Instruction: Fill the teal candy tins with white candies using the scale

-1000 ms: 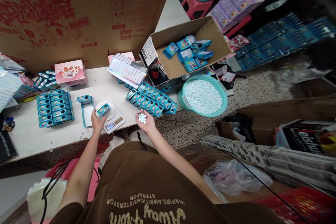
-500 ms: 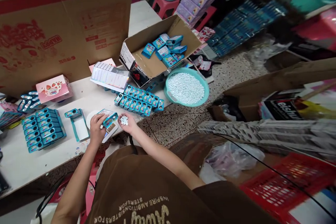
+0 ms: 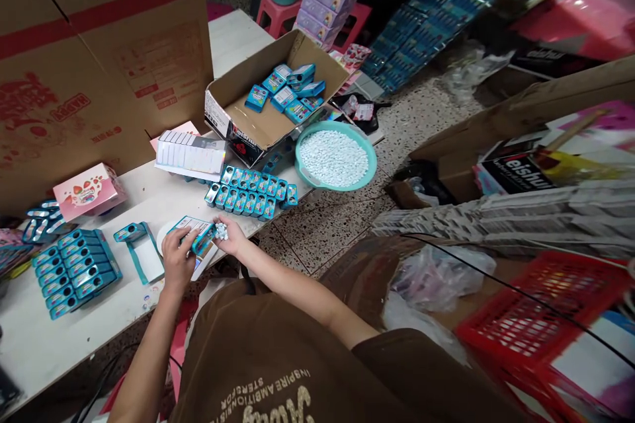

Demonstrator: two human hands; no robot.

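Observation:
My left hand [image 3: 178, 256] grips a small blue printed box [image 3: 200, 238], fingers over its top. Against the box's right end, my right hand [image 3: 232, 238] is cupped around a small heap of white candies [image 3: 221, 231]. Part of a white scale [image 3: 204, 263] shows beneath the box. To the left lies a blue-edged white tray [image 3: 147, 254]. Beyond my hands stand rows of blue boxes with round holes [image 3: 248, 201], and another block of them [image 3: 74, 271] is at the left. A turquoise basin [image 3: 300, 168] full of white candies is beyond my right hand.
An open carton [image 3: 238, 112] with several blue boxes stands at the back of the white table [image 3: 30, 344]. A pink strawberry box [image 3: 89, 193] sits at the left, before a tall cardboard carton [image 3: 109, 46]. A red crate [image 3: 536, 317] is at the right.
My right hand with the candies has come up against the end of the blue box, closing the small gap. The view has shifted, so the surroundings sit further left.

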